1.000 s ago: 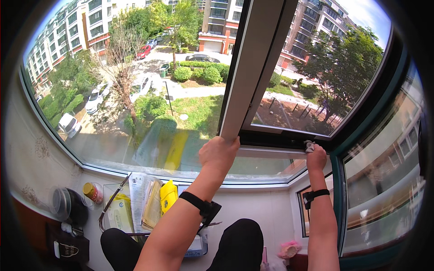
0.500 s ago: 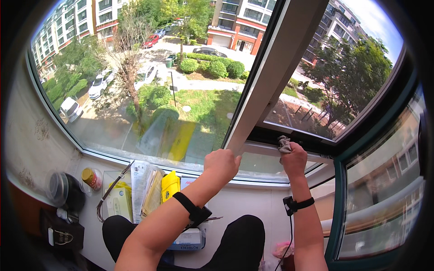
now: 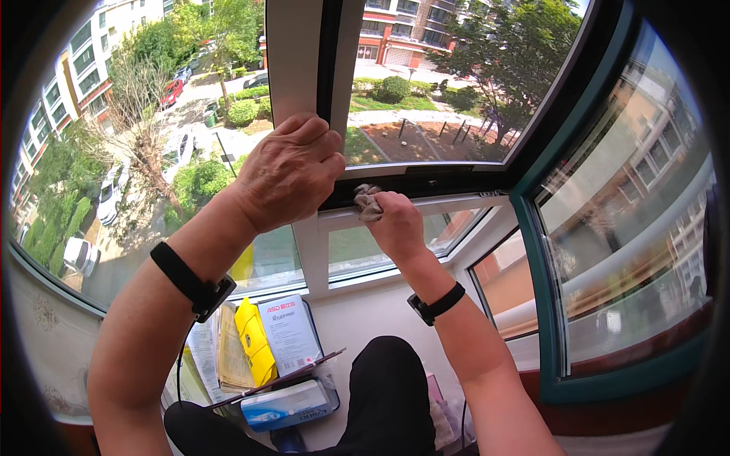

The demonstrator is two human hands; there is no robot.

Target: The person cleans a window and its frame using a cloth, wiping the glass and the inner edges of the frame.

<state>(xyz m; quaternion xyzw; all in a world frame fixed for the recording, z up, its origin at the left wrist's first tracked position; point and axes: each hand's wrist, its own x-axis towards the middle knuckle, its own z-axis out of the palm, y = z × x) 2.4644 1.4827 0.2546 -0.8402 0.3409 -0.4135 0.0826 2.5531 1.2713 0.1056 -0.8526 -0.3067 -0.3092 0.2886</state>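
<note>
My left hand point(image 3: 295, 171) is curled closed around the white upright window post point(image 3: 295, 68), back of the hand toward me. Lower and to the right, my right hand point(image 3: 397, 222) is closed on a crumpled grey cloth point(image 3: 368, 203). The cloth presses against the dark lower rail point(image 3: 449, 180) of the open window, near the post. Part of it is hidden inside my fingers. Black straps with small boxes sit on both my forearms.
A green-framed window sash point(image 3: 544, 304) stands swung inward at the right. Below, near my knees, lie a yellow packet point(image 3: 255, 342), a white printed box point(image 3: 290, 334), a blue-and-white box point(image 3: 285, 405) and a thin dark rod point(image 3: 281, 380). Trees and buildings show outside.
The view has swung right and closer to the window. My left hand has moved up the post. The grey cloth in my right hand is now further left along the rail, nearer the post.
</note>
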